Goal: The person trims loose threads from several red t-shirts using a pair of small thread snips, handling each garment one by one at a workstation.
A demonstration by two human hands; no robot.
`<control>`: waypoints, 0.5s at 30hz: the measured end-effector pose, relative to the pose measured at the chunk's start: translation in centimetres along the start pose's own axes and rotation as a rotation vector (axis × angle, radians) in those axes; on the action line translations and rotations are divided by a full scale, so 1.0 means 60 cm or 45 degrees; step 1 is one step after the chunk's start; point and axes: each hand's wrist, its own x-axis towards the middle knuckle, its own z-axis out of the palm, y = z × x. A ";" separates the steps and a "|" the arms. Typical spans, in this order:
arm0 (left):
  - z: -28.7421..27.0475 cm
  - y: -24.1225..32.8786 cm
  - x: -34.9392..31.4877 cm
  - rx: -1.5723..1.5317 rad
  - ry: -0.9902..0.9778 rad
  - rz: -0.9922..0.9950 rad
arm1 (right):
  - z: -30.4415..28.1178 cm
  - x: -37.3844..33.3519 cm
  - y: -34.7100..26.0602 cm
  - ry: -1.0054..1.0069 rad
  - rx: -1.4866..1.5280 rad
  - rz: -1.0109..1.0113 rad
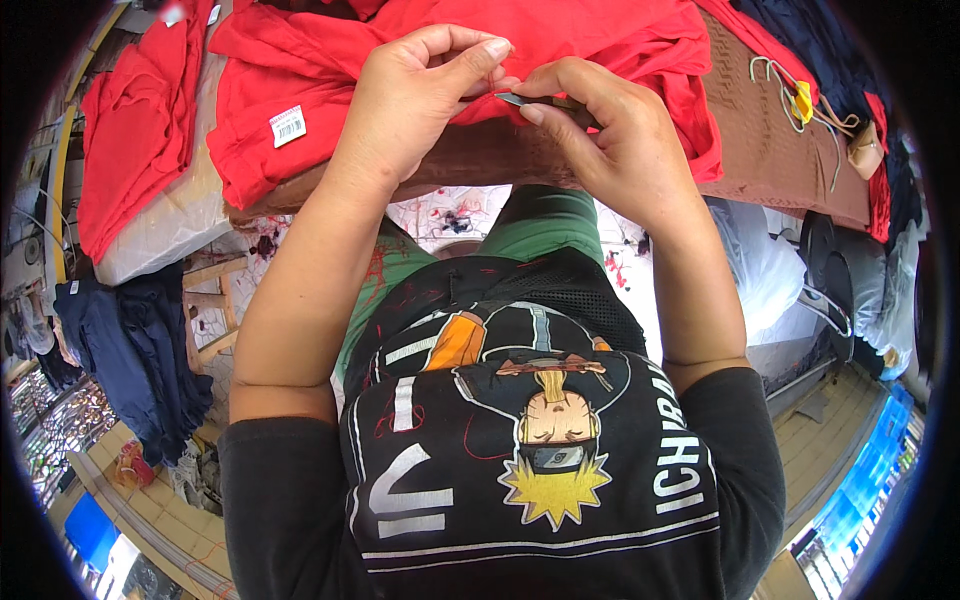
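Note:
A red garment [560, 45] lies spread over the brown padded table in front of me, with a white tag [288, 127] on its left part. My left hand [410, 100] is raised over its near edge, thumb and forefinger pinched together on a bit of red, which looks like thread or the garment's edge. Close beside it, my right hand [620, 125] is closed round small thread snips [513, 99]. Their silver tip points left toward my left fingertips, while the dark handle is mostly hidden in the palm.
Another red garment [140, 120] hangs over a plastic-wrapped surface at the left. Dark blue clothing [140, 350] drapes below it. The brown table [800, 180] carries string loops and a yellow piece [802, 102] at the right. Clear plastic bags [755, 265] hang beneath. Thread scraps litter the floor.

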 end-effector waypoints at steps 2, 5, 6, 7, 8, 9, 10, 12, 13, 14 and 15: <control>-0.001 -0.002 0.001 -0.021 0.002 -0.008 | 0.002 0.001 -0.001 0.014 0.002 0.003; -0.001 -0.003 0.002 -0.022 -0.011 -0.024 | 0.004 0.000 -0.001 0.031 0.002 0.016; -0.001 -0.002 0.002 -0.017 -0.019 -0.029 | 0.004 -0.001 -0.001 0.036 0.001 0.022; -0.002 -0.003 0.002 -0.022 -0.021 -0.037 | 0.006 0.000 -0.001 0.035 0.003 0.035; -0.002 -0.003 0.003 -0.028 -0.023 -0.044 | 0.007 0.000 -0.001 0.035 0.004 0.048; -0.002 -0.003 0.003 -0.033 -0.026 -0.051 | 0.008 0.000 -0.001 0.035 0.004 0.062; -0.002 -0.003 0.002 -0.042 -0.024 -0.054 | 0.008 0.001 -0.002 0.029 0.001 0.077; -0.001 -0.002 0.001 -0.058 -0.021 -0.061 | 0.007 0.001 -0.005 0.017 -0.006 0.107; 0.000 -0.003 0.002 -0.062 -0.021 -0.063 | 0.006 0.001 -0.004 0.019 -0.007 0.106; 0.000 -0.003 0.002 -0.067 -0.022 -0.065 | 0.007 0.001 -0.004 0.022 -0.009 0.105; 0.000 -0.003 0.002 -0.071 -0.022 -0.066 | 0.007 0.001 -0.003 0.025 -0.010 0.104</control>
